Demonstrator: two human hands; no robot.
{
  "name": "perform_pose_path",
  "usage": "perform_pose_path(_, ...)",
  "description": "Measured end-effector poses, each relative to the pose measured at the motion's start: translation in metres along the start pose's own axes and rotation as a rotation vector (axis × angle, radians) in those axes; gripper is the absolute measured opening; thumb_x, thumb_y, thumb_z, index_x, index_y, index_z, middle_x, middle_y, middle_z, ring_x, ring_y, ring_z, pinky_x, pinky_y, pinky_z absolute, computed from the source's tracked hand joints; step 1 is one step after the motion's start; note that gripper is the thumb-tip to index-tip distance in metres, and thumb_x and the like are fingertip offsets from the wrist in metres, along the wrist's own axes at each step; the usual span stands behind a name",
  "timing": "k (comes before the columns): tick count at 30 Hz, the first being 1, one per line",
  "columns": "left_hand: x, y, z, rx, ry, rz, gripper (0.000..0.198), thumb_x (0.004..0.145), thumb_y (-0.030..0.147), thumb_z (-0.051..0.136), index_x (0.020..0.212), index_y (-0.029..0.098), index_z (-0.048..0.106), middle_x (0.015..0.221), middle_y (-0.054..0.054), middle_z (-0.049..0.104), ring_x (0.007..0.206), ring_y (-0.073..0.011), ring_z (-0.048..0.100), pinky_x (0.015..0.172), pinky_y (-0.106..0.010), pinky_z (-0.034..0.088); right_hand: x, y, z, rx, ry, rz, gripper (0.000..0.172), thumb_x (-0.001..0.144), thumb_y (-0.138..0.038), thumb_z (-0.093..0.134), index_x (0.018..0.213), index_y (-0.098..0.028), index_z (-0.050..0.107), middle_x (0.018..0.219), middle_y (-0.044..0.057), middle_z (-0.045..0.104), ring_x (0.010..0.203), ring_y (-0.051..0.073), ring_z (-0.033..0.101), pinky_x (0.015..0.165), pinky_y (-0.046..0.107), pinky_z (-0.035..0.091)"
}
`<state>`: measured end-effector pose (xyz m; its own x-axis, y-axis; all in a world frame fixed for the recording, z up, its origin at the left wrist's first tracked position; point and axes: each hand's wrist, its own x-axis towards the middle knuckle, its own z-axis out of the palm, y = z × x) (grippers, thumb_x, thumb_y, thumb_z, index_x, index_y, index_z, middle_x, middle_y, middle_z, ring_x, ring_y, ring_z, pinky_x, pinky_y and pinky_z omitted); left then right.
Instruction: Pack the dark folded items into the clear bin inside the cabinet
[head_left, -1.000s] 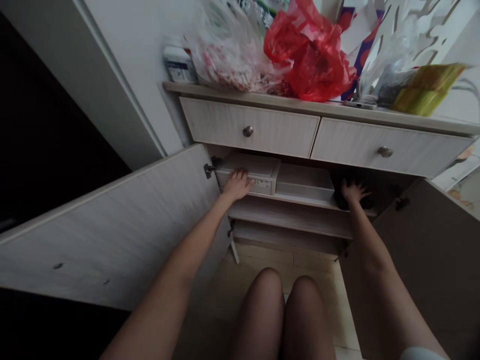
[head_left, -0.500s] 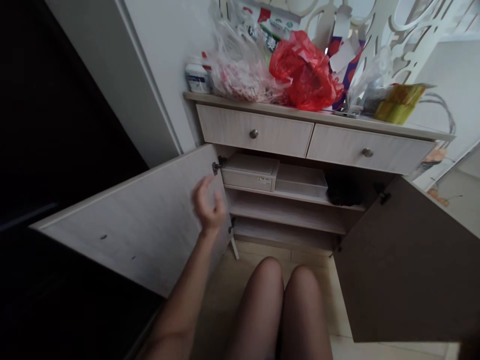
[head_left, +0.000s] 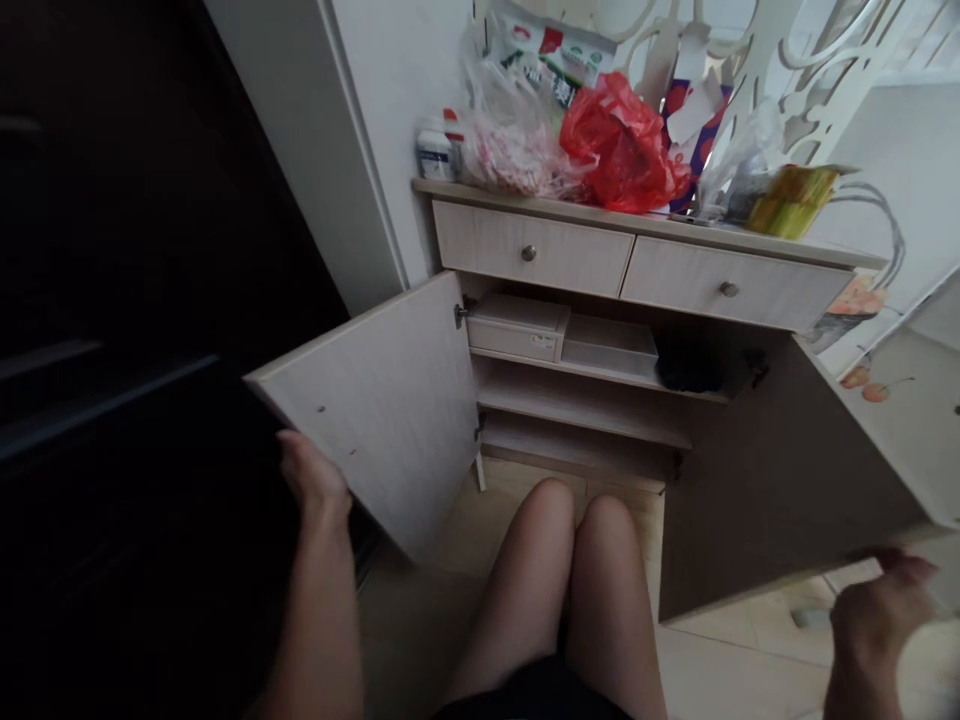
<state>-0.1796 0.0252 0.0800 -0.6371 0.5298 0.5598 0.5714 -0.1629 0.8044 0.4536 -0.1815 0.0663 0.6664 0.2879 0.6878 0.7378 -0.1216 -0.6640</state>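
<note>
A pale wood-grain cabinet has its two lower doors swung out. At the free edge of the left cabinet door [head_left: 386, 400] is my left hand [head_left: 315, 480], curled at the edge with its fingers partly hidden behind the panel. On the other side, my right hand [head_left: 877, 605] bends around the outer edge of the right cabinet door [head_left: 772, 490], blurred and in shadow. Between the doors, the top shelf holds a white lidded box [head_left: 517, 328], a translucent tray [head_left: 609, 348] and a dark bundle [head_left: 686, 368].
Two drawers [head_left: 529, 235] with round knobs sit above the shelves. On the cabinet top are a red plastic bag [head_left: 619, 150], a clear bag [head_left: 517, 145], a white bottle [head_left: 435, 152] and a yellow packet [head_left: 795, 200]. My knees [head_left: 551, 510] are close to the cabinet front.
My left hand has moved from in front of the left door's inner face to its outer edge. My right hand has come into view at the right door. Both doors stand less wide.
</note>
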Motion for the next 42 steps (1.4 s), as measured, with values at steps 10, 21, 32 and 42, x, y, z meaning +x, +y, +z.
perform_pose_path(10,-0.105,0.045,0.040,-0.228,-0.163,0.018,0.056,0.084,0.062,0.057,0.106,0.013,0.071,0.100,-0.015,0.076,0.088,-0.0249,0.072,0.083,-0.037,0.058,-0.044,-0.086,0.083,0.361,-0.252,-0.124,0.051,0.096,-0.046,0.051,0.137,-0.017,0.061,0.112,0.015,0.069,0.092,0.022,0.071,0.079,0.037,0.059)
perform_pose_path(21,-0.138,0.127,0.181,-0.386,-0.596,0.206,0.021,0.089,0.035,0.067,0.094,0.016,0.075,0.091,-0.009,0.077,0.073,-0.0173,0.071,0.070,-0.027,0.055,-0.030,-0.151,0.213,0.412,-0.429,-0.235,0.049,0.100,-0.039,0.042,0.140,-0.016,0.058,0.095,0.008,0.065,0.071,0.015,0.062,0.066,0.027,0.053)
perform_pose_path(32,-0.131,0.171,0.272,-0.204,-0.710,0.217,0.010,0.090,0.024,0.069,0.094,0.017,0.076,0.089,-0.009,0.078,0.081,-0.0190,0.072,0.074,-0.026,0.049,-0.015,-0.180,0.302,0.103,-0.409,-0.310,0.052,0.103,-0.029,0.032,0.151,-0.016,0.045,0.101,0.012,0.066,0.082,0.020,0.062,0.069,0.028,0.047)
perform_pose_path(42,-0.123,0.185,0.293,-0.061,-0.750,0.250,0.017,0.094,0.027,0.063,0.101,0.018,0.075,0.097,-0.011,0.077,0.086,-0.0195,0.071,0.076,-0.025,0.045,-0.006,-0.183,0.330,-0.016,-0.442,-0.361,0.057,0.102,-0.026,0.032,0.159,-0.019,0.030,0.116,0.016,0.063,0.094,0.023,0.063,0.076,0.031,0.049)
